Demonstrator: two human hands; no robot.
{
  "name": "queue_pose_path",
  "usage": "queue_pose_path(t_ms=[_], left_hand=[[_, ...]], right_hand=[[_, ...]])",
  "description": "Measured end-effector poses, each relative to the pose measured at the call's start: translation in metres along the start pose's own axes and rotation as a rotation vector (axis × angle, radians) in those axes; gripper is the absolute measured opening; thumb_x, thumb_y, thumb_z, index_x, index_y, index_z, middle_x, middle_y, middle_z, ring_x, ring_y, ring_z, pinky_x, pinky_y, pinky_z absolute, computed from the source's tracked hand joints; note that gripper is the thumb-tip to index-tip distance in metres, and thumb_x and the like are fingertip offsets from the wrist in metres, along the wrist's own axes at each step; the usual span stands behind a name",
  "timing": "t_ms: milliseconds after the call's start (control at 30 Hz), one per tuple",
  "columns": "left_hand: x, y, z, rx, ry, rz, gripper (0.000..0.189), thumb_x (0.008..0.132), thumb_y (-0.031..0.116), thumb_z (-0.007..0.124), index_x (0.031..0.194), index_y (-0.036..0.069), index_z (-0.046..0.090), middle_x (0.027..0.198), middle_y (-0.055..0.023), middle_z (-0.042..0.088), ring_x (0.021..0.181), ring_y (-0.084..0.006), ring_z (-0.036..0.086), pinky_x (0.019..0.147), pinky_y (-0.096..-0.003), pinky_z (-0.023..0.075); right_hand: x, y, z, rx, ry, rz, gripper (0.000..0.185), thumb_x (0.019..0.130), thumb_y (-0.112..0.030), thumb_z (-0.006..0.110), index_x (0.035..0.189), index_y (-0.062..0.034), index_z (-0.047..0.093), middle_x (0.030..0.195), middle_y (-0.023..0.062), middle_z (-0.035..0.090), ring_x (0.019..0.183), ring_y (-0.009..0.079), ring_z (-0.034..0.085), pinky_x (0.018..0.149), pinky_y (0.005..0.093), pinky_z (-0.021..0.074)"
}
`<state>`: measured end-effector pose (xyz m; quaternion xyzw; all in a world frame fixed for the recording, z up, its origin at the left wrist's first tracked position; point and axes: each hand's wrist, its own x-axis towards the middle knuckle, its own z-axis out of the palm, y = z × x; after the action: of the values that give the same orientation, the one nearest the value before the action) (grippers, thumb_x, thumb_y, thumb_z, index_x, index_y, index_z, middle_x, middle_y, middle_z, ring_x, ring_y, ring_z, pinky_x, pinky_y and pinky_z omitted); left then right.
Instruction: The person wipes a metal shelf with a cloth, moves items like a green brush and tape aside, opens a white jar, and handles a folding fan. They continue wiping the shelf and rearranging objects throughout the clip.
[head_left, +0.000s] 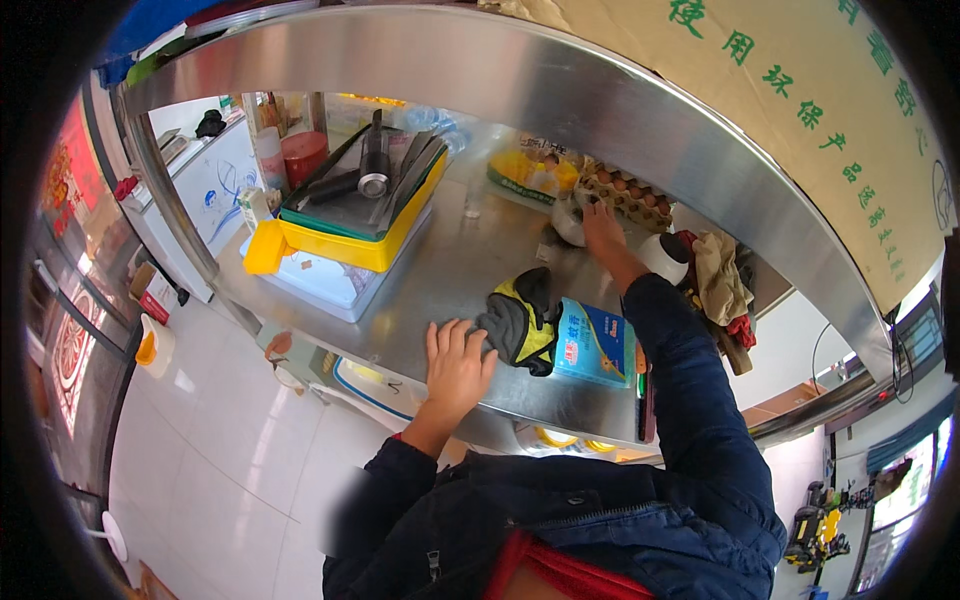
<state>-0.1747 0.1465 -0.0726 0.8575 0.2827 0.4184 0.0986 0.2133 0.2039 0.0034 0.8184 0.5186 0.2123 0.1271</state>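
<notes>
My left hand (459, 365) rests palm down near the front edge of the stainless steel shelf (405, 300), fingers apart and holding nothing. Its fingertips lie beside a grey and yellow fabric bundle (521, 321), perhaps work gloves. At the back of the shelf, my right hand (602, 225) reaches onto a whitish plastic bag (570, 221); whether the fingers grip it is hidden. Behind that hand stands a carton tray of brown eggs (626, 193). A yellow and green printed plastic package (529, 172) is to its left. A blue box (594, 343) bearing writing lies right of the bundle.
Stacked plastic trays (352, 244) on the left hold a black cylindrical device (373, 169). A white rounded object (664, 256) and crumpled cloths (720, 277) crowd the right end. Overhead runs a steel beam (450, 56), with a printed cardboard sheet (810, 112) above it.
</notes>
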Motion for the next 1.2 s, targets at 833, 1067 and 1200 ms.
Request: queue_pose_path(t_ms=[833, 1067, 1200], left_hand=[[0.051, 0.018, -0.069, -0.234, 0.152, 0.125, 0.065, 0.074, 0.018, 0.075, 0.132, 0.008, 0.047, 0.134, -0.0188, 0.043, 0.128, -0.0381, 0.037, 0.107, -0.0513, 0.0284], [0.041, -0.034, -0.078, -0.194, -0.090, 0.121, 0.031, 0.085, 0.015, 0.064, 0.115, 0.007, 0.065, 0.132, -0.0165, 0.052, 0.121, -0.0377, 0.048, 0.102, -0.0445, 0.0370], [0.028, -0.057, -0.063, -0.435, 0.129, -0.181, 0.032, 0.099, 0.022, 0.048, 0.116, -0.001, 0.062, 0.125, -0.0149, 0.057, 0.112, -0.0242, 0.054, 0.097, -0.0310, 0.0393]], right_hand=[[-0.158, -0.053, -0.179, 0.510, 0.302, -0.870, 0.038, 0.076, 0.005, 0.060, 0.112, -0.0060, 0.058, 0.117, 0.0144, 0.054, 0.112, 0.0361, 0.053, 0.096, 0.0423, 0.0462], [-0.171, -0.128, -0.163, 0.879, 0.592, -0.659, 0.049, 0.078, -0.002, 0.067, 0.125, -0.0028, 0.052, 0.125, 0.0197, 0.052, 0.114, 0.0401, 0.051, 0.098, 0.0435, 0.0431], [-0.158, -0.142, -0.084, 0.773, 0.308, -0.235, 0.073, 0.082, -0.035, 0.068, 0.135, 0.0049, 0.038, 0.132, 0.0318, 0.041, 0.123, 0.0475, 0.039, 0.104, 0.0494, 0.0337]])
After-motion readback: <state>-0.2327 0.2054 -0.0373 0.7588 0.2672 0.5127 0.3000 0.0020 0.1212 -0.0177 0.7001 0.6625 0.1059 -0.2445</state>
